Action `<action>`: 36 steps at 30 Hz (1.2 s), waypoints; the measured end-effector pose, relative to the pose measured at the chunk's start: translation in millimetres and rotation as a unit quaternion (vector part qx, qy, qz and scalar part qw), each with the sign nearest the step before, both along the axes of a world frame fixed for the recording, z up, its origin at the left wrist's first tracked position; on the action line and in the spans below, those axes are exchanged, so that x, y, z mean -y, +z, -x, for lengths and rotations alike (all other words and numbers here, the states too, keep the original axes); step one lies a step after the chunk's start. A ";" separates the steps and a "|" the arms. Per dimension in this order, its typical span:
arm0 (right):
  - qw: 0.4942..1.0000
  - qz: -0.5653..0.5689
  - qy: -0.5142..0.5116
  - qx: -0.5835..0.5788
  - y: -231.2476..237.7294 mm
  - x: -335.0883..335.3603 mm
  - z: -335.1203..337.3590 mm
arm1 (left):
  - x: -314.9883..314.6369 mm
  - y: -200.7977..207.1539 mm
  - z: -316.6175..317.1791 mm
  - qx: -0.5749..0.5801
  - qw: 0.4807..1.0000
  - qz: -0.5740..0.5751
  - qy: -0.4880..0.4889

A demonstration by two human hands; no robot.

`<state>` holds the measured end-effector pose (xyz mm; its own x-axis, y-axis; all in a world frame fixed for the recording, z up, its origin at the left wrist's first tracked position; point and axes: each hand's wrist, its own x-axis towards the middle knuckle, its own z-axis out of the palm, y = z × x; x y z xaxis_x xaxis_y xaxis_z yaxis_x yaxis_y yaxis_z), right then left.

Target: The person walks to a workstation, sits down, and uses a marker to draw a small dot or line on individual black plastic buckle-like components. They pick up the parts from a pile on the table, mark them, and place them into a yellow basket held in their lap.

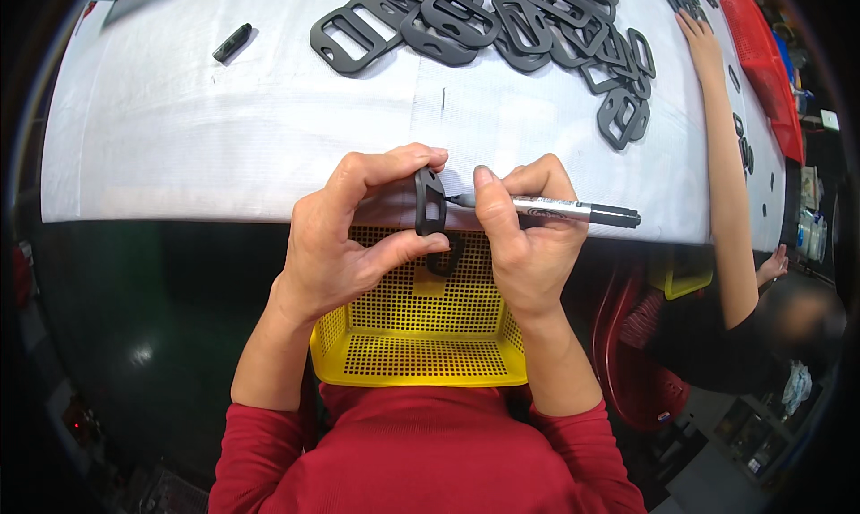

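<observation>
My left hand (345, 218) pinches a dark grey plastic buckle-like frame (430, 201) on edge between thumb and fingers, over the table's near edge. In my right hand (533, 232) is a black-and-white marker pen (560, 211). Its dark tip meets, or nearly meets, the right side of the frame; I cannot tell whether it touches. Below my hands sits a yellow perforated basket (421, 377), with another dark frame (444, 258) inside its far end, partly hidden by my left thumb.
A heap of similar grey frames (448, 21) covers the far middle of the white table (197, 138). A black pen cap (234, 43) lies far left. At the right, another person's arm (730, 174) reaches towards more frames beside a red basket (761, 75). A red stool (636, 389) stands nearby.
</observation>
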<state>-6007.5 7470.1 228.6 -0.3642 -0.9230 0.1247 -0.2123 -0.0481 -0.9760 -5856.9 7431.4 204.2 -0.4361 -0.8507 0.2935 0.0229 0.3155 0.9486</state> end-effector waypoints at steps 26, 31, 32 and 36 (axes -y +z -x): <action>0.990 -0.066 0.003 0.127 12.5 -13.0 16.6 | 1.9 16.0 4.2 -0.043 0.999 -0.003 -0.027; 0.985 -0.053 -0.011 0.164 13.4 -7.8 8.0 | -2.3 5.2 2.8 -0.034 0.999 -0.028 -0.010; 0.990 -0.050 -0.017 0.127 10.7 -6.9 6.8 | -3.1 2.9 2.9 -0.040 0.998 -0.040 -0.007; 0.997 -0.015 -0.009 0.074 0.2 -4.5 0.5 | 0.5 -1.8 1.6 -0.035 0.999 -0.019 -0.025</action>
